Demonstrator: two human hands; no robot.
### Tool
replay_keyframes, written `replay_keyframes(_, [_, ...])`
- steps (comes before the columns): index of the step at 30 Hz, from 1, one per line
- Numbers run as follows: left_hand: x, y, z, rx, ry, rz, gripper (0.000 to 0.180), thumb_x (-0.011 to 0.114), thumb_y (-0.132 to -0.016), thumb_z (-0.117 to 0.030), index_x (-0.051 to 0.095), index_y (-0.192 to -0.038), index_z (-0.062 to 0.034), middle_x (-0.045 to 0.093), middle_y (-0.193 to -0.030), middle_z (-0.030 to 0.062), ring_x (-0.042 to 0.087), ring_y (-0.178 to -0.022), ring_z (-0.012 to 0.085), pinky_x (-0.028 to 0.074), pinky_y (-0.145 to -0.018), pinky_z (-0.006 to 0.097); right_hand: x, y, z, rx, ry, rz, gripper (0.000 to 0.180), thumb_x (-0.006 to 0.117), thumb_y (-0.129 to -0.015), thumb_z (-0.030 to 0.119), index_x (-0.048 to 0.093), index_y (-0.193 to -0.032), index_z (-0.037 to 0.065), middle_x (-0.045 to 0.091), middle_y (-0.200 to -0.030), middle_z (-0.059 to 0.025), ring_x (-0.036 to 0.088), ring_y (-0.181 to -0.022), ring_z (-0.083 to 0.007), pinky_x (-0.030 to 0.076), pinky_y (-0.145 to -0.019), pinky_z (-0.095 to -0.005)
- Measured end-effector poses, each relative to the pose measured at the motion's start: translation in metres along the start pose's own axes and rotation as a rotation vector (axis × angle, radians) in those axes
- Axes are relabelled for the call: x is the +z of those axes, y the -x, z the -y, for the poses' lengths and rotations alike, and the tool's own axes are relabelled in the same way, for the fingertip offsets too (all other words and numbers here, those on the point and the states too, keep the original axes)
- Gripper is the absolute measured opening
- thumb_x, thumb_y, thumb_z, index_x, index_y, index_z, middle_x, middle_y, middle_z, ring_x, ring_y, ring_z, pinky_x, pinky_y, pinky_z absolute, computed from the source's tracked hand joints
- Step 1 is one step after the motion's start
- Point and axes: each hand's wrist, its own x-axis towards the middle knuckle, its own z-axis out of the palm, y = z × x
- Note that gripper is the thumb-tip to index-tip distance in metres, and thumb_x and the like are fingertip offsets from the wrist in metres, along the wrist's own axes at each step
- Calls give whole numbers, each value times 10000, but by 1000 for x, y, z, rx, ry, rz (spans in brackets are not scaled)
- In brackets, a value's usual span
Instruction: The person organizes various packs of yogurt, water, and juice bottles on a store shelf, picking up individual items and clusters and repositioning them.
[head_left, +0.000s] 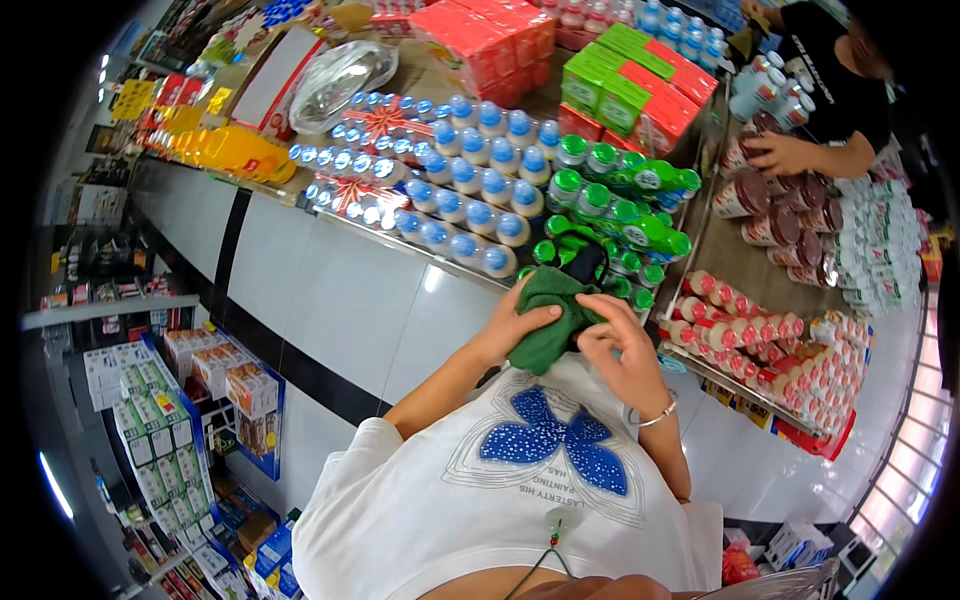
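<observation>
Both hands are together at chest height, clamped on a green cloth [548, 318]. The left hand [512, 328] pinches its near side, and the right hand [622, 345] grips the far side from the right. The cloth is bunched around a dark bottle [585, 264] whose top pokes out just above the hands.

The cloth looks soft, light and limp, easy to grab anywhere by a fold. The bottle looks rigid, probably smooth and a bit slippery, so best held around the body through the cloth.

Just beyond the hands lie green-capped bottles [630, 195], with blue-capped bottles [470, 180] to their left. Another person's hand [785, 152] is on brown jars far right.
</observation>
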Motion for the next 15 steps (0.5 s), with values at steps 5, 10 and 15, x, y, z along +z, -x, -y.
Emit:
replay_keyframes(5, [-44, 44, -40, 105, -75, -307, 439, 702, -888, -170, 551, -1277, -37, 652, -1107, 72, 644, -952, 162, 534, -837, 295, -6, -30, -68, -12, 386, -313, 217, 608, -956, 201, 652, -1119, 64, 643, -1061, -101, 665, -798, -194, 521, -719, -310])
replay_keyframes(10, [-99, 21, -79, 613, -706, -924, 387, 685, -885, -167, 600, -1239, -36, 644, -1115, 94, 652, -979, 249, 515, -828, 345, 0, -50, -112, -132, 728, -362, 128, 586, -942, 179, 659, -962, 77, 663, -851, -103, 637, -766, -284, 498, -668, -393])
replay_keyframes(15, [-78, -1, -72, 706, -1375, -1017, 499, 657, -737, -32, 661, -1210, -190, 583, -1162, 95, 586, -1067, 333, 496, -872, 400, 13, -60, -131, -354, 1010, -482, 53, 621, -875, 159, 625, -857, 109, 609, -777, -70, 592, -724, -290, 480, -639, -405])
